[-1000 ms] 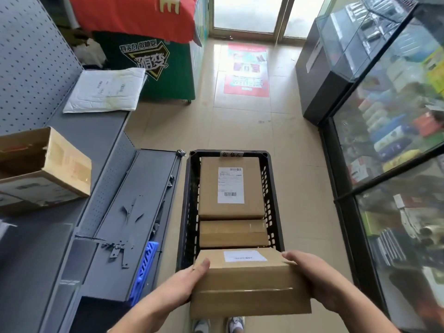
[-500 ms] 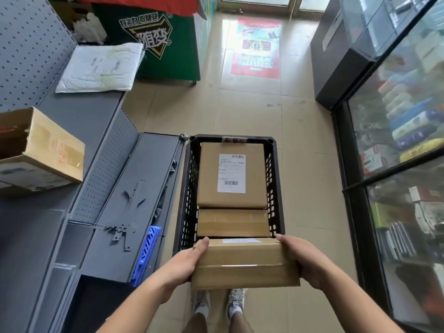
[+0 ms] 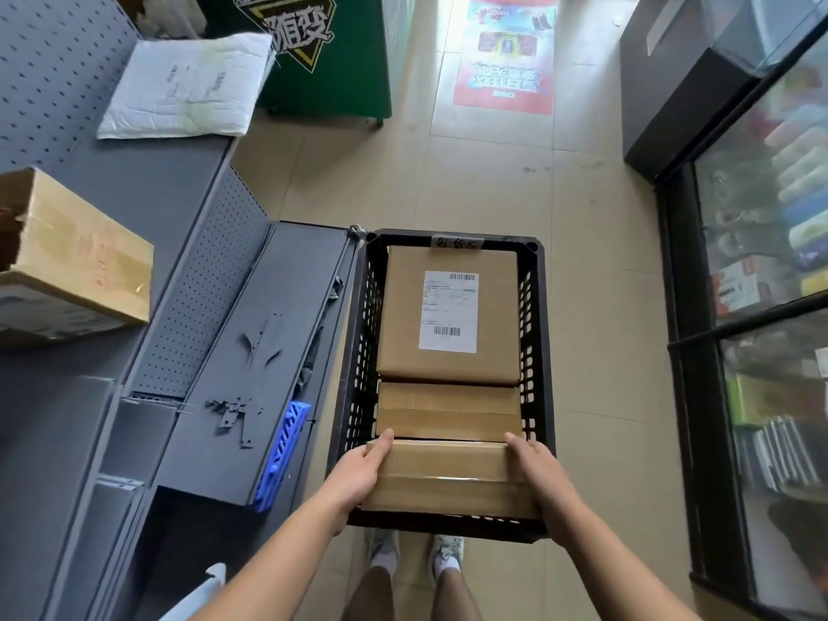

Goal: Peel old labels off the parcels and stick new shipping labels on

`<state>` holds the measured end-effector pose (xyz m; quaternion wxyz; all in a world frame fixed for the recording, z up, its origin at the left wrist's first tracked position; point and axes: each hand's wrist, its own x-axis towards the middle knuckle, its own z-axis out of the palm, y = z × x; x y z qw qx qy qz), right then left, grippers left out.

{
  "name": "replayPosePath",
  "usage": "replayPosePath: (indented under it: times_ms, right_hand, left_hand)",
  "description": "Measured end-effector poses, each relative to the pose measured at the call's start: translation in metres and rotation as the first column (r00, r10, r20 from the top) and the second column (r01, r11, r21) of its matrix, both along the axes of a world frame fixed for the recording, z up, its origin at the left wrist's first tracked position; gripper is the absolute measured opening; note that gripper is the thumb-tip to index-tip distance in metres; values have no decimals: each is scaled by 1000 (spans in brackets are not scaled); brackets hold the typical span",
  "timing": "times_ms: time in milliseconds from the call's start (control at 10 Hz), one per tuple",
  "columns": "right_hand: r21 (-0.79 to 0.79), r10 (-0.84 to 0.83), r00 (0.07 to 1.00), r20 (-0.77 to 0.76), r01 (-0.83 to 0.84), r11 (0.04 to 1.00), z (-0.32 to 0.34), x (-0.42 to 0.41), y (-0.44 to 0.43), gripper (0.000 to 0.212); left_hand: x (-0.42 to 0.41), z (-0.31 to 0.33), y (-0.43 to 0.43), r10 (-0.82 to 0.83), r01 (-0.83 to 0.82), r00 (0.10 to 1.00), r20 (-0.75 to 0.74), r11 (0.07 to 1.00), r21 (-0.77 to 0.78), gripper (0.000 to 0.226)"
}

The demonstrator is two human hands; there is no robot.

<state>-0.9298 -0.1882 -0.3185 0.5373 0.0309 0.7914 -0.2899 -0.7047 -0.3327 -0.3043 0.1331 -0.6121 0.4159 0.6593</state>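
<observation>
Hands: your left hand (image 3: 358, 475) and right hand (image 3: 540, 479) each grip one end of the near box (image 3: 443, 479). The thumbs lie along its far upper edge and the fingers curl round its sides. You hold it level.

Position: the near box sits at the near end of the black crate (image 3: 358, 333), its far edge just beside the middle box (image 3: 448, 410). You cannot tell from this view whether it rests on the crate bottom or hangs in your grip. A tape seam runs across the face turned toward you.

Crate contents: three brown boxes in a row. The far box (image 3: 398, 316) lies flat against the far wall and carries a white label (image 3: 449, 311) with barcodes at top and bottom. The middle box is taped lengthwise and touches the far box.

Surroundings: the crate stands on the tiled floor (image 3: 596, 351), with your shoes (image 3: 446, 551) just behind it. To your left is a grey shelf (image 3: 148, 186) holding an open carton (image 3: 76, 262) and a white mailer (image 3: 188, 82); a blue plastic piece (image 3: 280, 454) lies near the crate. A glass cabinet (image 3: 761, 244) stands to your right.
</observation>
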Motion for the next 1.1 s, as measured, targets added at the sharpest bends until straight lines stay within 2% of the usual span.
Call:
replayPosePath:
  times_ms: [100,500,600,700,800,900,1100]
  right_hand:
    - [-5,-14,1000,-12,14,1000,-13,3,0,88]
    - [-62,-24,1000,5,24,998,-52,6,2,100]
    - [-85,-28,999,-17,26,996,-60,7,3,109]
    - [-81,-22,999,-40,18,997,-61,6,1,100]
    - [-89,14,998,-58,-19,996,-60,6,1,91]
    - [-103,-9,996,-89,0,995,-47,6,1,85]
    - [-130,73,977,-201,-100,986,-12,1,-1,72]
  left_hand:
    - [-6,-11,-3,5,-5,1000,10,1000,-11,52]
    - [-4,-62,4,74,-69,994,78,996,-56,62]
    - [-5,-72,4,57,-48,993,105,995,-89,73]
    - [-5,-76,3,42,-28,992,117,992,-122,82]
    - [-5,-71,3,37,-23,994,102,992,-128,103]
    - [-7,-57,5,13,0,996,89,989,-149,97]
    - [-5,-24,2,-27,42,998,58,958,-284,75]
